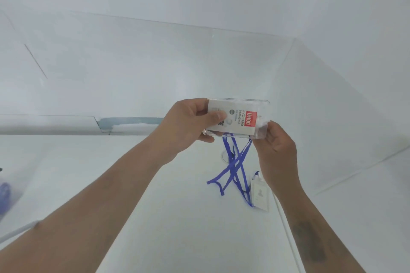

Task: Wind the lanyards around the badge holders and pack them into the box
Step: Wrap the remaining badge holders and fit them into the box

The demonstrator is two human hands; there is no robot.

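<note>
A clear badge holder (pixel 240 119) with a white card and a red label is held sideways above the white table. My left hand (pixel 188 126) grips its left end, thumb across the card. My right hand (pixel 276 142) pinches its right end. Its blue lanyard (pixel 234 166) hangs below it in crossed loops and trails onto the table. A second badge holder (pixel 260 195) with a blue lanyard lies flat on the table under my right forearm.
A clear plastic container's edge and something blue (pixel 5 193) show at the far left. White walls (pixel 155 62) rise behind the table, and a thin white cable (pixel 286 228) runs along the table on the right.
</note>
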